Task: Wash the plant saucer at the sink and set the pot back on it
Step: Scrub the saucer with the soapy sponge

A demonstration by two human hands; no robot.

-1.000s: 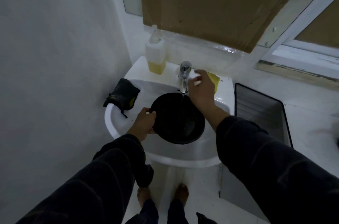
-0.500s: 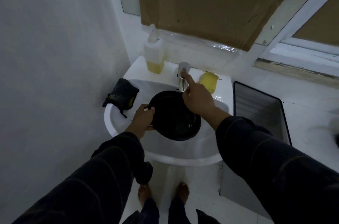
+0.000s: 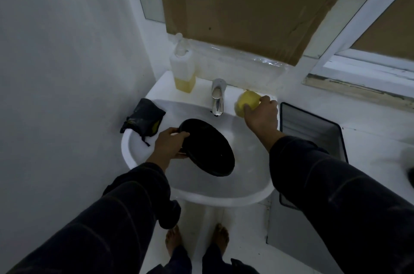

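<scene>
**Over the sink: saucer tilted, sponge taken**

Over the sink (image 3: 139,157), one saucer (image 3: 208,148) hung tilted, its rim gripped by the left hand (image 3: 170,143). Farther back, the right hand (image 3: 261,114), off the tap (image 3: 217,96) since half a second before, clutched one sponge (image 3: 246,103). One soap bottle (image 3: 182,69) stood behind; one dark pouch (image 3: 143,119) lay left.

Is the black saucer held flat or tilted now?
Tilted: the left hand grips the saucer by its rim, the far edge dipping into the sink.
</scene>
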